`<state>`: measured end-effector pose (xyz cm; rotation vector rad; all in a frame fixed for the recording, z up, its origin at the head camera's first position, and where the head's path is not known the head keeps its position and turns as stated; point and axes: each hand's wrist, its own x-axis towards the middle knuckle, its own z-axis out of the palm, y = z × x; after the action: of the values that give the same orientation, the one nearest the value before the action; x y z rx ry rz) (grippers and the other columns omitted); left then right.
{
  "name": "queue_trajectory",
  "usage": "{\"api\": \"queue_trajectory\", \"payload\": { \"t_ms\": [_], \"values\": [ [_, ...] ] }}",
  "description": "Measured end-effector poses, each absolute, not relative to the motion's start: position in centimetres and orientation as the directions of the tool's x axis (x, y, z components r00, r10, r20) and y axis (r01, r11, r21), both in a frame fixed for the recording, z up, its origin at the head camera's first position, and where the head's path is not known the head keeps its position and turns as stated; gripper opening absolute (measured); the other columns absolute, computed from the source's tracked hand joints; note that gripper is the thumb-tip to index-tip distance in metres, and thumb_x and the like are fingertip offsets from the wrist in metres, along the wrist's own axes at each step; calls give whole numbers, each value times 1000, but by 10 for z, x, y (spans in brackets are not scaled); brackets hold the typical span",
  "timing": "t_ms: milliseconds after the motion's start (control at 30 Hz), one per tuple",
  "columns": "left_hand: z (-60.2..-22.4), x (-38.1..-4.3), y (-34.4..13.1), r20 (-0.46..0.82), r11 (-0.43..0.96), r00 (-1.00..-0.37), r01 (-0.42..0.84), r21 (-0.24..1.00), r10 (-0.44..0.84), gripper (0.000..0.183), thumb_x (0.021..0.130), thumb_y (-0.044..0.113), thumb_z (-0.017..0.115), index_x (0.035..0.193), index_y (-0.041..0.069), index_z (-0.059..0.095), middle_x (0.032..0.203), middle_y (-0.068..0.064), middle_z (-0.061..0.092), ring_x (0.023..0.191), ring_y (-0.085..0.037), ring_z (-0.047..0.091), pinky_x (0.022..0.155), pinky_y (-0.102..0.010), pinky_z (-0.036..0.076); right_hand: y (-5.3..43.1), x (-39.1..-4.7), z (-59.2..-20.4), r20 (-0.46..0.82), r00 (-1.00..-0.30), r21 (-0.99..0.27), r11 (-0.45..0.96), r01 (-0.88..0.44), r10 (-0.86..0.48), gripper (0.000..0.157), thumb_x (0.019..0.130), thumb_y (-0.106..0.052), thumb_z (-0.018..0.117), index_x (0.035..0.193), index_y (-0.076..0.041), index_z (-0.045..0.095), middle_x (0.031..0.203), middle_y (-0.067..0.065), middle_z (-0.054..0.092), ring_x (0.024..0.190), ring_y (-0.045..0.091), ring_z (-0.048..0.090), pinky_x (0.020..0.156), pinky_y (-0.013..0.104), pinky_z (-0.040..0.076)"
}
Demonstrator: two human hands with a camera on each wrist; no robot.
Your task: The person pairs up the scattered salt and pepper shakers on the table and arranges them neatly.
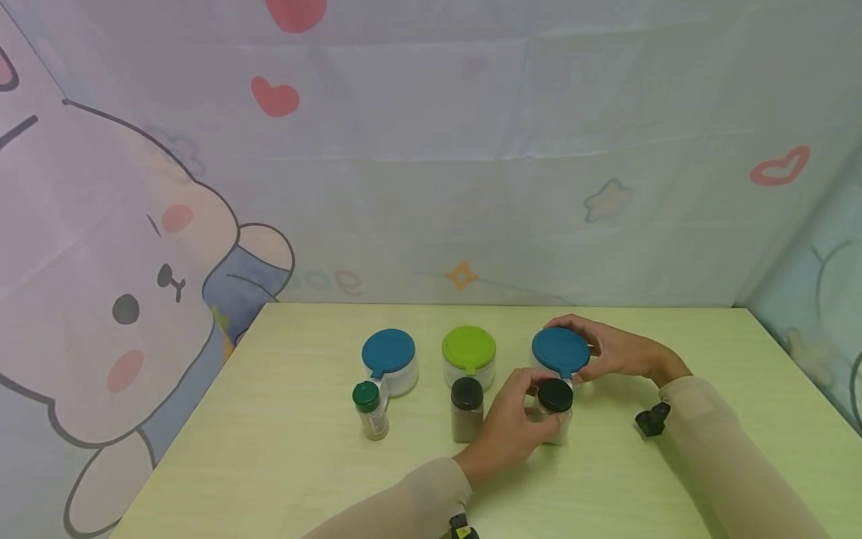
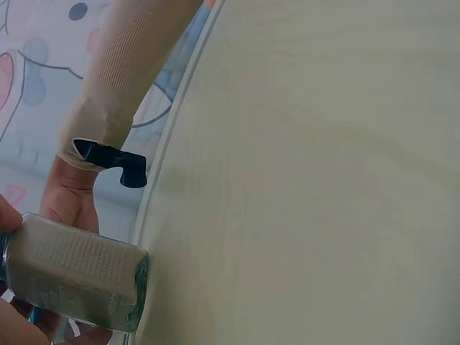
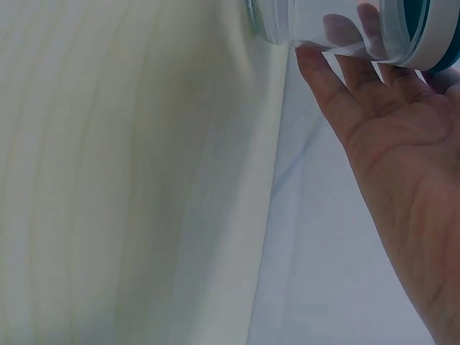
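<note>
My left hand (image 1: 512,427) grips a clear square spice jar (image 2: 79,273) with a black lid, its thumb and fingers on opposite sides. Directly behind that jar is a round clear container with a blue lid (image 1: 560,349). My right hand (image 1: 622,353) holds this container (image 3: 334,29) from the right, fingers round the far side and thumb toward the front. Left of my left hand, another black-lidded spice jar (image 1: 467,412) stands upright in front of a green-lidded container (image 1: 469,349). The left wrist view shows the held jar's bottom close to the table surface.
Farther left, a second blue-lidded container (image 1: 389,355) stands behind a small green-capped bottle (image 1: 370,412). The pale yellow table (image 1: 289,419) ends at a printed cloth backdrop (image 1: 417,187). Black wrist devices sit at both sleeves.
</note>
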<state>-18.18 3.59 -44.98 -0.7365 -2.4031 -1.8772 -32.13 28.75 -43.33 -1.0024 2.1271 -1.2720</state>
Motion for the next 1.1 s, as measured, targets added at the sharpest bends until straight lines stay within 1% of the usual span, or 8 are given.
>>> {"api": "queue_trajectory", "payload": {
  "t_ms": [167, 433, 733, 967, 1100],
  "values": [
    [-451, -182, 36, 283, 164, -893, 356, 920, 350, 44, 91, 10, 74, 130, 21, 56, 126, 5, 55, 111, -7, 52, 93, -25, 53, 288, -321, -434, -24, -626, -888, 305, -346, -779, 83, 85, -11, 80, 153, -18, 34, 150, 12, 42, 128, 33, 52, 102, 40, 49],
    [-452, -183, 36, 279, 166, -895, 352, 921, 349, 44, 91, 11, 75, 130, 22, 56, 126, 5, 55, 112, -7, 52, 92, -23, 52, 287, -321, -432, -25, -627, -891, 301, -339, -779, 83, 85, -11, 80, 153, -19, 34, 150, 12, 42, 127, 35, 52, 101, 42, 49],
    [-452, -184, 35, 281, 162, -894, 353, 922, 350, 44, 91, 11, 75, 130, 21, 56, 126, 5, 55, 111, -7, 53, 92, -22, 52, 287, -322, -434, -23, -626, -896, 294, -334, -780, 83, 84, -10, 80, 153, -19, 34, 149, 13, 42, 127, 37, 51, 102, 53, 45],
    [-453, -184, 35, 259, 156, -901, 328, 932, 348, 45, 91, 13, 75, 130, 22, 57, 126, 6, 55, 112, -7, 52, 94, -24, 52, 287, -321, -433, -27, -631, -897, 297, -327, -775, 84, 84, -11, 80, 153, -19, 34, 150, 12, 41, 127, 38, 50, 101, 53, 45],
    [-451, -183, 35, 257, 155, -902, 325, 933, 347, 46, 91, 13, 75, 132, 20, 57, 126, 6, 55, 113, -7, 52, 95, -25, 52, 287, -320, -433, -33, -631, -897, 302, -324, -775, 84, 85, -11, 80, 154, -19, 33, 150, 12, 41, 128, 36, 50, 103, 48, 46]
  ]
}}
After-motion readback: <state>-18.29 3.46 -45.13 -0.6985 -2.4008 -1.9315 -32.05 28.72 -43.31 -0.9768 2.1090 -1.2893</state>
